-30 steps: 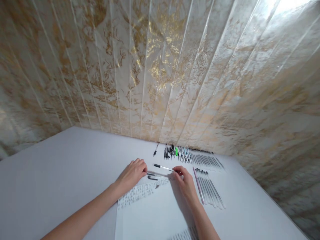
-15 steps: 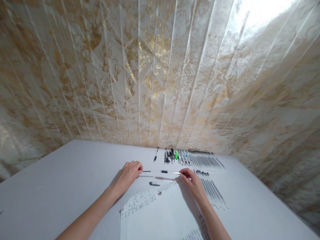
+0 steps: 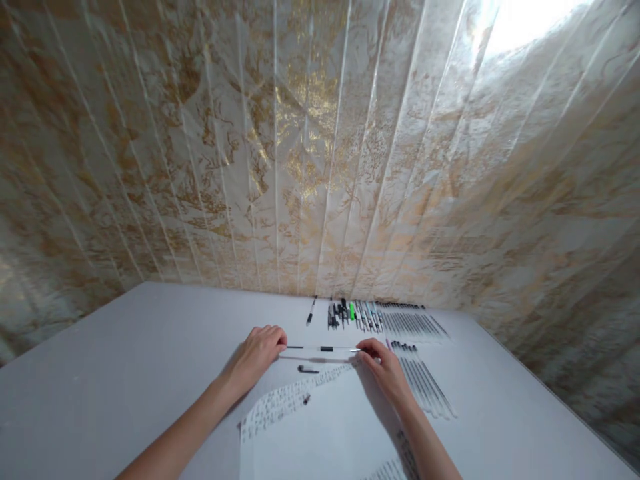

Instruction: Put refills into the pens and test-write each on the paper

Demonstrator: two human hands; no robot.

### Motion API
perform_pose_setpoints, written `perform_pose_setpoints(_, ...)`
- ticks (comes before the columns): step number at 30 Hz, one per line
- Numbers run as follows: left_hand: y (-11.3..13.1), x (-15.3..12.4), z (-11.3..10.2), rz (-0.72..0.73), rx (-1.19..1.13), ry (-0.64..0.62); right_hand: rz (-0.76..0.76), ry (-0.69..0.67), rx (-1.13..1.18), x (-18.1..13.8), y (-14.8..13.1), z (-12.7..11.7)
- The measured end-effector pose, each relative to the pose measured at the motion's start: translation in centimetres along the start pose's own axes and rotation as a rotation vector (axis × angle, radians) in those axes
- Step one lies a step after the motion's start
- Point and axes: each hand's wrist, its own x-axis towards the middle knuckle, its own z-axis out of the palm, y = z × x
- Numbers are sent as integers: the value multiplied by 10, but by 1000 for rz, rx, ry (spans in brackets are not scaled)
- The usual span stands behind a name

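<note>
My left hand [image 3: 260, 353] and my right hand [image 3: 383, 367] hold the two ends of a thin pen assembly [image 3: 323, 349] just above the white table [image 3: 125, 367]. The left fingers pinch a clear barrel with a thin dark rod; the right fingers pinch the refill with its black collar. The two parts line up end to end and seem partly pushed together. A black pen cap [image 3: 307, 369] lies on the table below them, and a small dark piece [image 3: 306, 399] rests on the handwritten paper [image 3: 320, 427].
Rows of pens and refills [image 3: 385, 319] lie along the back edge by the wall, with a second row of refills [image 3: 425, 383] to the right of my right hand. A single black pen [image 3: 311, 311] lies apart. A gold-patterned panelled wall [image 3: 320, 147] rises behind.
The refill in my right hand has moved left toward the barrel in my left hand, closing the gap. The camera has tilted a little.
</note>
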Motion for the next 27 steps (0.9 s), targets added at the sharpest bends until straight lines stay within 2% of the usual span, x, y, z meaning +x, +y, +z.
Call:
perform_pose_setpoints(10, 1, -1, -2, 50, 0, 25, 23, -14, 48, 0, -7, -1)
perform_pose_setpoints(16, 20, -2, -2, 152, 4, 64, -13, -81, 108, -5, -30, 9)
perform_pose_setpoints(19, 35, -6, -9, 145, -20, 182, 17, -77, 191, -4, -36, 14)
perform_pose_setpoints(21, 45, -10, -13, 128, -66, 295, 54, -41, 274, -2, -34, 13)
perform_pose_setpoints(22, 50, -13, -14, 136, -100, 310, 73, -12, 320, -1, -32, 12)
perform_pose_setpoints(23, 54, -15, -13, 160, -138, 279, 91, 23, 367, 0, -29, 10)
perform_pose_setpoints(27, 65, -25, 13, 273, -231, -47, 158, 142, 517, -2, -16, 10)
